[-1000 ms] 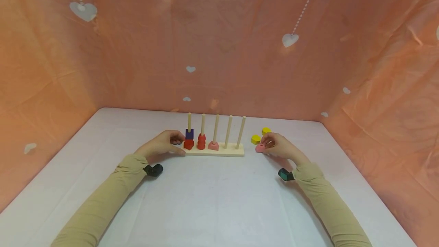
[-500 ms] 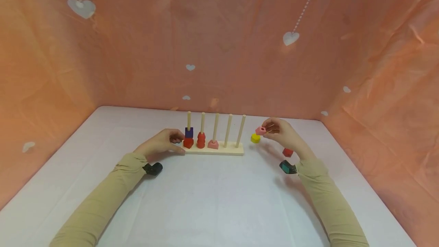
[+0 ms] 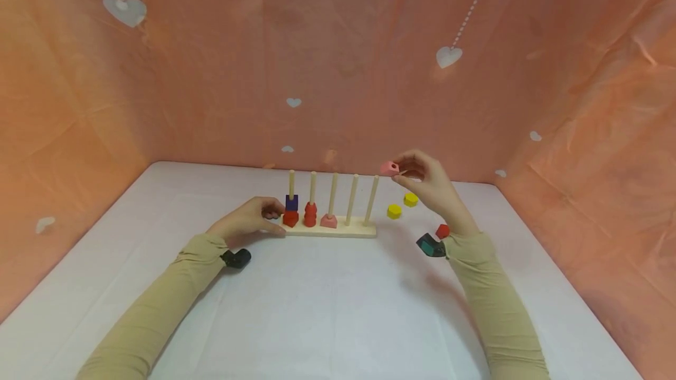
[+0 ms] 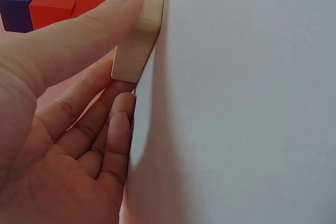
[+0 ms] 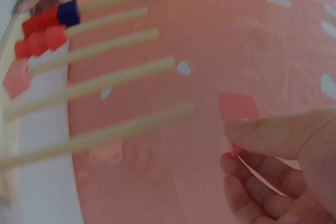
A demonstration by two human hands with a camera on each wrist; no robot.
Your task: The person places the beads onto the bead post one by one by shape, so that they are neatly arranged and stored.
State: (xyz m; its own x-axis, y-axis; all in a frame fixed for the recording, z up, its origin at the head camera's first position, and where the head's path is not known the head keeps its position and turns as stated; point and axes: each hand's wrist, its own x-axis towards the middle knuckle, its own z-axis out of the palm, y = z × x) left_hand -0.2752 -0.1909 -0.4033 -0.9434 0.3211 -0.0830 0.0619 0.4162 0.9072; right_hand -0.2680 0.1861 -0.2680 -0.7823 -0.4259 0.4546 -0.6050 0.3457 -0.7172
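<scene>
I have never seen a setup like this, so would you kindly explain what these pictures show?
There is no machine: a person works with a bare left hand and right hand. The wide picture is taken from the head, looking forward and down; the two close-ups are taken from the left and right wrists. On the white table stands a wooden rack with five pegs, three of them carrying colored blocks. Two yellow blocks and a red block lie nearby. The left hand holds the rack's end; the right hand pinches a pink block in the air.
</scene>
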